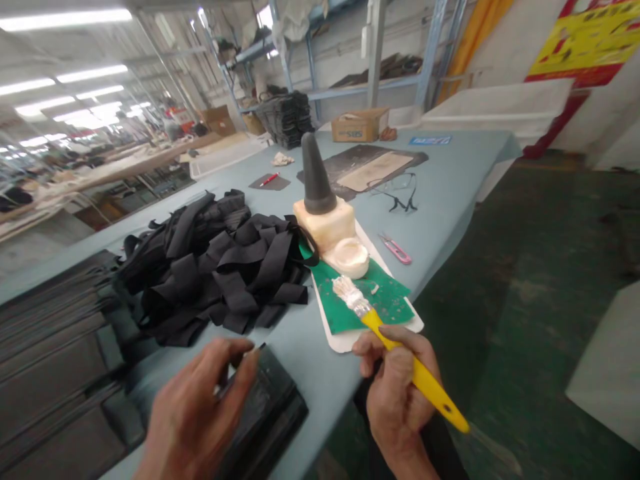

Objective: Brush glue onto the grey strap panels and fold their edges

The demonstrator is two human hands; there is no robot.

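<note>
While the right hand (403,380) was closed around a yellow-handled flat brush (424,377), its pale, whitish-coated bristles (347,292) pointed away from the person, over a green speckled sheet (335,317) on a white rounded board (341,343), just short of a round cream-coloured dish (353,257). Smearing looked the likeliest trouble: a swing of the loaded bristles to the left could have marked the heap of black fabric strips (250,257) nearby, and too thick a coating could have dripped onto the blue-grey covered table (440,207). One looped strip hung against the cream block (327,227) behind the dish, so a shift of the heap might have dragged it into the dish. The tall dark grey cone (319,177) on that block could have toppled if knocked. The right wrist rose from the lower edge, fingers curled round the handle, whose tail end stuck out past the hand beyond the table edge. The left hand (205,400), well apart from the right, was bent over a dark stacked block (280,393), thumb and forefinger nearly meeting; whether they pinched anything could not be told.
</note>
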